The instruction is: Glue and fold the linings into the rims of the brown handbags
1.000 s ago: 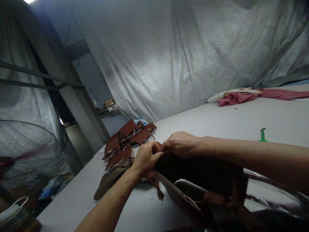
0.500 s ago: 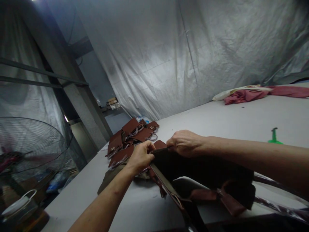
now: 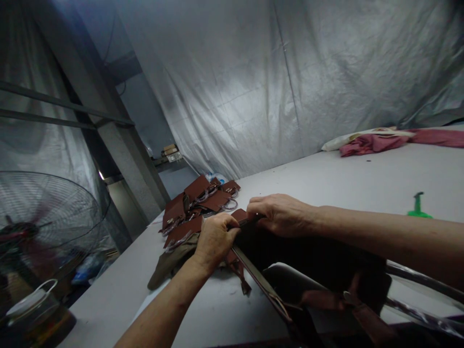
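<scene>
A dark-lined brown handbag [image 3: 308,251] lies tilted before me with its mouth toward me. My left hand [image 3: 217,237] pinches the bag's edge at its far left corner. Close by, my right hand [image 3: 277,214] has its fingers closed on the same rim, a short gap from the left. Inside the bag shows a pale sheet [image 3: 290,273], partly hidden. A brown strap with a small metal fitting [image 3: 348,297] crosses the near side. Plastic-wrapped handles [image 3: 416,309] stick out at the right. My fingertips are partly hidden.
Several brown bags [image 3: 197,200] with wrapped handles are piled on the white table [image 3: 203,314], beside olive cloth [image 3: 170,261]. A green object with a nozzle [image 3: 418,207] stands at right. Pink cloth [image 3: 377,144] lies at the back. A fan [image 3: 47,227] and lidded jar [image 3: 38,314] are at left.
Both hands have come closer together along the bag's rim, the left moving slightly right. The bag's near part has shifted a little to the right in view.
</scene>
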`<action>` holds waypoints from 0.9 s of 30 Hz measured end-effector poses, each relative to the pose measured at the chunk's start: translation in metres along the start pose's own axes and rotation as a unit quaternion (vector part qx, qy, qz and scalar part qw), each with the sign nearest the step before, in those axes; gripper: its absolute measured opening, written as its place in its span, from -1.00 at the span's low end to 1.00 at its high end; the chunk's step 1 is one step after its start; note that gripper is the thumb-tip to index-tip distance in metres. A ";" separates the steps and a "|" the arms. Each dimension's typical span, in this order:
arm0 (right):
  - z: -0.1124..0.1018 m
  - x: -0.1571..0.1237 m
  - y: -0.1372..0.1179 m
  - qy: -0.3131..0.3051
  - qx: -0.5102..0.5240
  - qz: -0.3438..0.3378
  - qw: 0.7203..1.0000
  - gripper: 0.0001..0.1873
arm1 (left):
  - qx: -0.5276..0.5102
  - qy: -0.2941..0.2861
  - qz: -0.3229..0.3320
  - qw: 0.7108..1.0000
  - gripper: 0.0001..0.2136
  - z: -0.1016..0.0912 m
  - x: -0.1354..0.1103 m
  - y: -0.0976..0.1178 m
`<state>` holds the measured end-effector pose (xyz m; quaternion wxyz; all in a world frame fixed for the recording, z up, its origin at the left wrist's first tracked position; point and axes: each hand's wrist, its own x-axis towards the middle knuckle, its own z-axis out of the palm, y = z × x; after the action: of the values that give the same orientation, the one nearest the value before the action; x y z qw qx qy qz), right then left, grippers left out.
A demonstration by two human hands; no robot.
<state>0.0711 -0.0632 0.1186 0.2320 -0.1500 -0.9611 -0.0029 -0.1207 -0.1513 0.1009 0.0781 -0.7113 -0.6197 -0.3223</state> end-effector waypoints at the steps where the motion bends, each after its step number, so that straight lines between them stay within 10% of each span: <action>1: 0.001 0.001 0.001 0.002 0.000 -0.010 1.000 -0.82 | -0.006 0.002 0.016 1.000 -0.91 0.001 0.000 0.000; 27: 0.002 0.013 -0.005 -0.064 -0.064 0.083 0.992 -0.82 | -0.017 0.003 -0.030 0.999 -0.91 0.003 0.002 0.006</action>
<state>0.0572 -0.0643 0.1227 0.1589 -0.2442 -0.9560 -0.0356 -0.1141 -0.1498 0.1014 0.0585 -0.6927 -0.6348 -0.3373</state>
